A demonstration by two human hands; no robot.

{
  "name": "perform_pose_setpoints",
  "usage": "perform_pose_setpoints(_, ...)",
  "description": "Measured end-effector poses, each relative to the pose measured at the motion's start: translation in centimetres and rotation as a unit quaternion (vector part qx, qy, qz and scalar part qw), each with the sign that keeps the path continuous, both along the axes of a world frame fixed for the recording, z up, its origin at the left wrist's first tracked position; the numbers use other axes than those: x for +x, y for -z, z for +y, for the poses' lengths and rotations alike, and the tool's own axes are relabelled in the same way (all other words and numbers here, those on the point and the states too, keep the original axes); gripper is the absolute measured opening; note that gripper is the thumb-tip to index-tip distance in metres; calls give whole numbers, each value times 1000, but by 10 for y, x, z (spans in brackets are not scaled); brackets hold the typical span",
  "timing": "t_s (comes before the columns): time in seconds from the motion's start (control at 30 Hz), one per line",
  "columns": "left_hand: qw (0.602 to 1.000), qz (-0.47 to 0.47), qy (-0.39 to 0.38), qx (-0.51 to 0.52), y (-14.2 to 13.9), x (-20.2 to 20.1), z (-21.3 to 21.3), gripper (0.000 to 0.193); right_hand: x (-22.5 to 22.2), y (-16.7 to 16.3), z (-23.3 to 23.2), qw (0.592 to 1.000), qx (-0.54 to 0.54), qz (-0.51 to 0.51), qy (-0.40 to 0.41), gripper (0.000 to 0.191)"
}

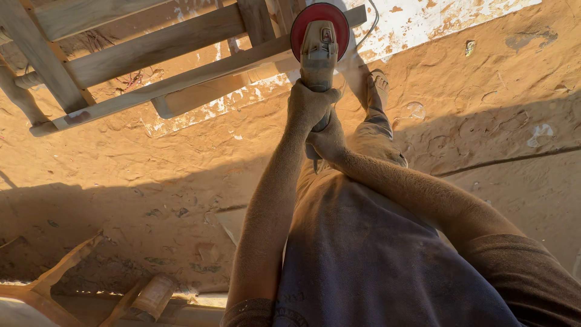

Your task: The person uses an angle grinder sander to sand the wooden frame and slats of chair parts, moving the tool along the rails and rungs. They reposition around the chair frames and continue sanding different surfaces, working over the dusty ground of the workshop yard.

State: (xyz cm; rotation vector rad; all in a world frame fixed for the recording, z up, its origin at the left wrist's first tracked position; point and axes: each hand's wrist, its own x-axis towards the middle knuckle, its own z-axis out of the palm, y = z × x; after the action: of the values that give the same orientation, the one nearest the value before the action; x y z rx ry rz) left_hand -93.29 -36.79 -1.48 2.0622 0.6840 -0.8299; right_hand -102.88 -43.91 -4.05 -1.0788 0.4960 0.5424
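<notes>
A dust-coated angle grinder (318, 51) with a round red sanding disc (319, 21) points away from me at the top centre. My left hand (310, 104) wraps the grinder's body just behind the head. My right hand (327, 140) grips the rear of the handle, close under the left hand. The disc rests against a rail of a bare wooden furniture frame (158, 45) that lies on the ground at the top left. Both my forearms are covered in fine sawdust.
Thick orange sawdust covers the ground (484, 103). My sandalled foot (376, 88) stands just right of the grinder. A power cord (369, 27) runs off behind the disc. Wooden offcuts and a short turned piece (151, 297) lie at the bottom left.
</notes>
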Motion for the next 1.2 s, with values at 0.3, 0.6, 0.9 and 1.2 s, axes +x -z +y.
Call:
perform_pose_setpoints(0.3, 993, -12, -117, -19, 6, -16, 55, 58, 2, 4, 36, 983, -104, -17, -149, 83)
perform_pose_setpoints(0.6, 982, -3, -186, 23, 3, -22, 114, 60, 17, -11, 82, 972, -50, 21, -229, 78)
perform_pose_setpoints(0.9, 970, -49, -234, 48, -5, -48, 152, 64, 1, -2, 119, 958, -45, -23, -281, 82)
perform_pose_setpoints(1.2, 995, -15, -96, -21, 11, -25, 125, 69, -8, 7, 111, 994, -31, -3, -108, 66)
